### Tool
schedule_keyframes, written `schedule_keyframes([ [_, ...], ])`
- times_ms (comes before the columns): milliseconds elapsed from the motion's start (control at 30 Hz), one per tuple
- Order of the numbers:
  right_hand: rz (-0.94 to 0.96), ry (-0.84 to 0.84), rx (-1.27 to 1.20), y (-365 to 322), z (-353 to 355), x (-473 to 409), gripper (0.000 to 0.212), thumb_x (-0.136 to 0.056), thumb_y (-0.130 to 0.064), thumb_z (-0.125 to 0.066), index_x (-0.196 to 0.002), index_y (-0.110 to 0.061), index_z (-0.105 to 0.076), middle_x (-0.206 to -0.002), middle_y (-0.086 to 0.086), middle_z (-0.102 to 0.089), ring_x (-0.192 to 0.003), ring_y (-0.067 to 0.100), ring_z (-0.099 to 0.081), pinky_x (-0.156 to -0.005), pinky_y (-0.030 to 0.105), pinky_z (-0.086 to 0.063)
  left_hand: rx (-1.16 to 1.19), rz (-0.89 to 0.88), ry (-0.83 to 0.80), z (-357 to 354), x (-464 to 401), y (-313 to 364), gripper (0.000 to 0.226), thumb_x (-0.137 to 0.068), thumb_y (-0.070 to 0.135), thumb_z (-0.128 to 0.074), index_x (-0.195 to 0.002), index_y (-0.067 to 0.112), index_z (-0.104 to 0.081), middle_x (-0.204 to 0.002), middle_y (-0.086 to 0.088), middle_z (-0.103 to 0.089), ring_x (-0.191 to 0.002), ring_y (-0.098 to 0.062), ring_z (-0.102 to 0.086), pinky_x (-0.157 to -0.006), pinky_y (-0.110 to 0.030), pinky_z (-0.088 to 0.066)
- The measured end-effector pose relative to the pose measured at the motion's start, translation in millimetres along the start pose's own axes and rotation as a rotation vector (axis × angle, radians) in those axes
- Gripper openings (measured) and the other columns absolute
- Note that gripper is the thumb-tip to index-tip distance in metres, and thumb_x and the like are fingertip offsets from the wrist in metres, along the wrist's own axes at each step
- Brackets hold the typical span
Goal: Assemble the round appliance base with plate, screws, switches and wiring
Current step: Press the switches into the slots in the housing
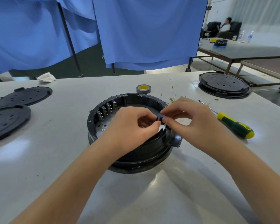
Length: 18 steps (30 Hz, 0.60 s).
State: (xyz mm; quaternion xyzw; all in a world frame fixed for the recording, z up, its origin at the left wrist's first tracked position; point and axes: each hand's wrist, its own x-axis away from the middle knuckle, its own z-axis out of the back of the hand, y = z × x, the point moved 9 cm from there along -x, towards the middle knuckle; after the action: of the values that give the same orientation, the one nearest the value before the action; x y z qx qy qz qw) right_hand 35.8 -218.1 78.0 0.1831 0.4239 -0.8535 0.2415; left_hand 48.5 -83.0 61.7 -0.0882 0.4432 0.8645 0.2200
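Observation:
The round black appliance base (103,143) stands open-side up in the middle of the white table. Several switches (106,109) with metal tabs line its inner left wall, and a pale perforated plate (102,126) lies on its floor. Above the right half of the base, my left hand (132,125) and my right hand (184,120) meet and together pinch a small black part (160,117) between fingertips. What the part is exactly cannot be made out. Thin wires with brass ends (171,97) lie just behind my right hand.
A green and yellow screwdriver (233,124) lies to the right. A roll of grey tape (143,88) sits behind the base. Two black covers (23,96) (5,122) lie at the left, another stacked base (224,85) at the far right. Blue curtains hang behind.

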Motion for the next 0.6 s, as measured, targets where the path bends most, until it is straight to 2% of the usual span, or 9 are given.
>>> schedule_keyframes([
  [100, -0.076, 0.001, 0.006, 7.9, 0.6, -0.4, 0.007, -0.081, -0.021, -0.071, -0.088, -0.022, -0.069, -0.085, -0.01, -0.065, -0.08, 0.006, -0.064, -0.075, 0.026, -0.055, 0.036, 0.016, 0.026, 2.8, 0.0, -2.2, 0.007, -0.082, 0.017, -0.072, -0.087, 0.017, -0.077, -0.073, 0.01, -0.074, -0.068, 0.001, -0.069, -0.07, -0.019, -0.058],
  [233, -0.138, -0.039, -0.015, 15.0, -1.2, 1.3, 0.014, -0.076, -0.031, -0.071, -0.089, -0.03, -0.064, -0.083, -0.013, -0.066, -0.078, 0.003, -0.065, -0.073, 0.025, -0.057, 0.1, 0.024, 0.004, 2.2, -0.2, -2.9, 0.008, -0.081, 0.015, -0.074, -0.087, 0.018, -0.078, -0.076, 0.01, -0.075, -0.071, -0.001, -0.071, -0.072, -0.018, -0.058],
  [433, -0.108, -0.017, -0.018, 14.8, 8.9, 0.3, 0.021, -0.071, -0.026, -0.074, -0.086, -0.035, -0.062, -0.081, -0.015, -0.066, -0.077, 0.006, -0.067, -0.072, 0.027, -0.058, 0.093, 0.022, -0.051, -2.2, -1.1, -4.2, 0.014, -0.084, 0.016, -0.072, -0.097, 0.019, -0.077, -0.085, 0.011, -0.076, -0.08, 0.001, -0.07, -0.077, -0.016, -0.056],
  [600, -0.118, -0.011, 0.003, 19.0, 17.9, 1.0, 0.016, -0.07, -0.025, -0.076, -0.081, -0.032, -0.066, -0.079, -0.014, -0.068, -0.074, 0.006, -0.068, -0.073, 0.028, -0.059, 0.015, 0.071, -0.131, -8.8, -1.1, -10.3, 0.025, -0.089, 0.013, -0.06, -0.102, 0.03, -0.074, -0.093, 0.018, -0.074, -0.088, 0.003, -0.067, -0.08, -0.019, -0.056],
])
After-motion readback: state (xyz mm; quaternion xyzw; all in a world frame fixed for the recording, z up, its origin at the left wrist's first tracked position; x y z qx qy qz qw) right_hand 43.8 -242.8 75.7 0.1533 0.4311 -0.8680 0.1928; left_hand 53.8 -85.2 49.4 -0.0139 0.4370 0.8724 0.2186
